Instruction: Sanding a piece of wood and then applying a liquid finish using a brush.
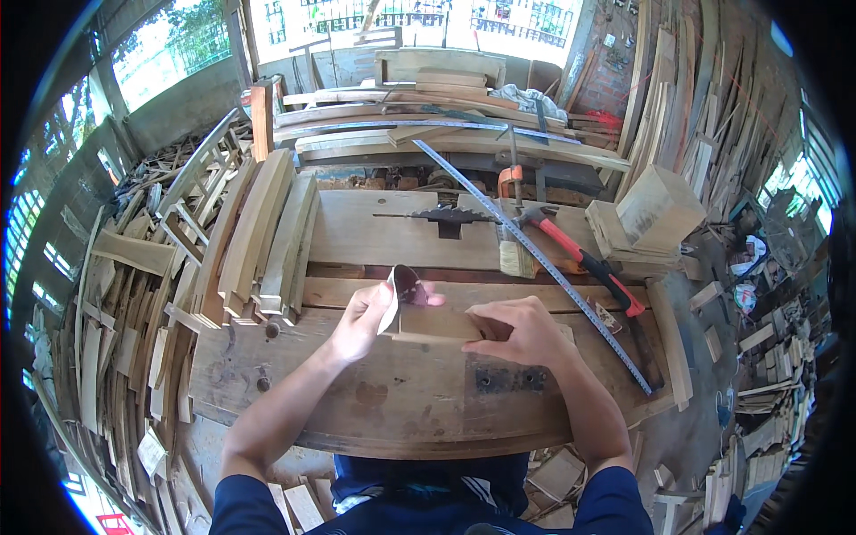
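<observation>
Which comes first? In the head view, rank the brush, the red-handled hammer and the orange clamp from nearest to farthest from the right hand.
From the right hand:
1. brush – just beyond the hand, bristles toward it, left of the steel ruler.
2. red-handled hammer – to the right of the brush, handle slanting down the bench; close to the brush's rank.
3. orange clamp – farthest, at the back of the bench.

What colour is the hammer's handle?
Red with a black grip, on the hammer, seen in the head view.

Workbench (pixel 392 401) with hammer (pixel 584 259), ruler (pixel 535 259)
</observation>
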`<state>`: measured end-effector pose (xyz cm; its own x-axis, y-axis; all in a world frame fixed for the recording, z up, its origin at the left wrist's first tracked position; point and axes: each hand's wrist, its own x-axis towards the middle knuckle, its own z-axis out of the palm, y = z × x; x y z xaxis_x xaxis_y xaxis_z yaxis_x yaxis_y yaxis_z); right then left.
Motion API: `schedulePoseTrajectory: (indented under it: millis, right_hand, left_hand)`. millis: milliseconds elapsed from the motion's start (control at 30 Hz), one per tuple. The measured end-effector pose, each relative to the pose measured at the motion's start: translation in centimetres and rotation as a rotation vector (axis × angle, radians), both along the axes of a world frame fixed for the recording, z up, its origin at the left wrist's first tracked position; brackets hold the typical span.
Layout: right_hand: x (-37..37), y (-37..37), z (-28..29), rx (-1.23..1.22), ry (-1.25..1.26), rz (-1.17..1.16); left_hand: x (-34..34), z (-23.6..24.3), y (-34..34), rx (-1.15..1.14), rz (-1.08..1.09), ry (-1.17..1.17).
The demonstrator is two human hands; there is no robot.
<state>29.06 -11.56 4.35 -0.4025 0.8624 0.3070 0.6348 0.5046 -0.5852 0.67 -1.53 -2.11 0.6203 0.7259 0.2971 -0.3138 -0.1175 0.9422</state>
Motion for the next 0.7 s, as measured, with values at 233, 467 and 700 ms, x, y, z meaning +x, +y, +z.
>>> schedulePoseTrajectory:
  millis: [233, 467, 700]
  right_hand:
    - [-0.1, 0.3, -0.7, 0.206, 0.069, -0.053]
    - [-0.5, 0.2, -0.5, 0.295, -0.042, -0.033]
    - [-0.5, 0.2, -0.6, 0.352, -0.078, -0.03]
  left_hand:
    - [-0.2, 0.6, -0.2, 0.038, 0.036, 0.022]
    - [-0.1, 1.7, -0.5, 0.008, 0.063, 0.033]
    - [0.0, 2.4, -0.8, -0.036, 0.087, 0.054]
